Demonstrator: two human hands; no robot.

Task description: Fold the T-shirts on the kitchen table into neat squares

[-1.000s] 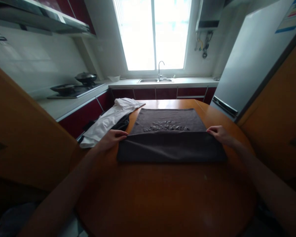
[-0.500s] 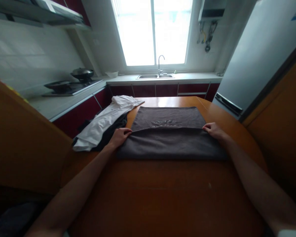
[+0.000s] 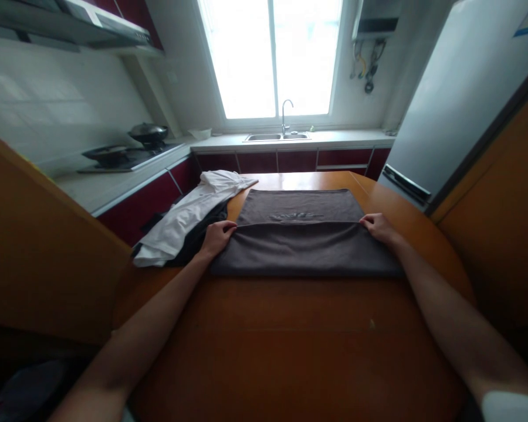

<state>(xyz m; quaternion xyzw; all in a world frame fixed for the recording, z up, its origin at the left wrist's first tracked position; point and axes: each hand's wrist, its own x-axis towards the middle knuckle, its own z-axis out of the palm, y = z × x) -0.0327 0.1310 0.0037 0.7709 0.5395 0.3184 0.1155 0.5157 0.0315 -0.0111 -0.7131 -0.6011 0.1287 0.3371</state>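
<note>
A dark grey folded cloth (image 3: 308, 249) with raised markings on its far part lies on the wooden table (image 3: 290, 351). Its near part is turned back over itself, and that flap's far edge crosses just below the markings. My left hand (image 3: 219, 237) pinches the flap's left corner between thumb and fingers. At the opposite corner, my right hand (image 3: 381, 227) grips the same edge in a pinch. Between both hands the edge is stretched nearly straight, with shallow ripples below it. Whether the cloth is a garment or a towel, I cannot tell.
Left of the cloth, a white garment (image 3: 189, 217) lies over black clothing (image 3: 202, 234), close to my left hand. Beyond the table are a counter with a sink (image 3: 264, 138), a stove (image 3: 136, 158) with pans, and a fridge (image 3: 457, 105) at the right.
Both hands have moved slightly away from me, carrying the flap's edge farther over the cloth. The lower line of markings is now covered. The other clothes lie as before.
</note>
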